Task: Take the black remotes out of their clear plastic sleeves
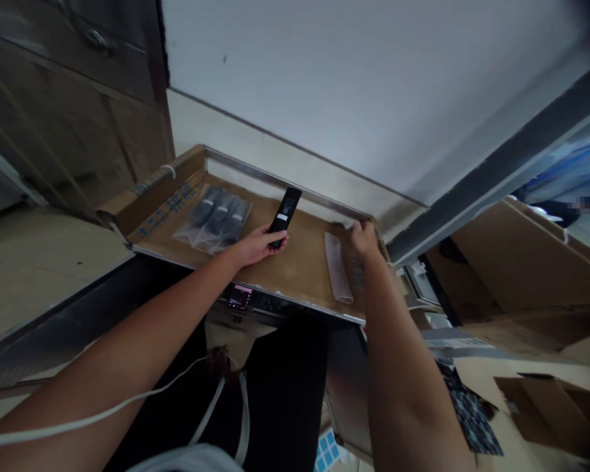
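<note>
My left hand (258,244) holds the near end of a black remote control (286,211) that points away from me over the cardboard-covered work surface (295,259). My right hand (364,237) rests at the far right of that surface, its fingers on the top of a stack of clear plastic sleeves (337,267). To the left lie several black remotes sealed in clear bags (215,217), side by side. I cannot tell whether the right fingers pinch a sleeve or only touch it.
A cardboard flap (150,190) stands at the surface's left end. A metal rim (285,182) runs along the back against the white wall. Open cardboard boxes (531,262) crowd the right side. A small lit display (240,297) sits under the front edge.
</note>
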Motion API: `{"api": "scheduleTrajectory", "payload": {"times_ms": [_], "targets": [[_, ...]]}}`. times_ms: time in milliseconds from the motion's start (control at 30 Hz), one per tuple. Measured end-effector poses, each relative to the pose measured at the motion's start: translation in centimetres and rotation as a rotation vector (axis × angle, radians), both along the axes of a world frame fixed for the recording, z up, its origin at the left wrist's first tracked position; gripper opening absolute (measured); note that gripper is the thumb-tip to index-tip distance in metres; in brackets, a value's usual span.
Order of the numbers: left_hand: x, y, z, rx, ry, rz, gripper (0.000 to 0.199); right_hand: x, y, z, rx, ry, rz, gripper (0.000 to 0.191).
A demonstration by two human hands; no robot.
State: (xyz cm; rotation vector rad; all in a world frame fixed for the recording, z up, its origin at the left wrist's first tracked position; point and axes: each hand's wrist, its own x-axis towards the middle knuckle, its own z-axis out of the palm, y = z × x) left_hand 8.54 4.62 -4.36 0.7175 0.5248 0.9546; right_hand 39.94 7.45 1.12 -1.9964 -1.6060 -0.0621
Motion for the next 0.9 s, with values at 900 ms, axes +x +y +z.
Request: {"api": "scheduleTrajectory", "payload": {"times_ms": [900], "targets": [[0.0,0.0,-0.3,-0.003,0.003,-0.024,0.014,-5.0,-1.5,-5.6,-0.549,-0.227,0.129,0.071]]}}
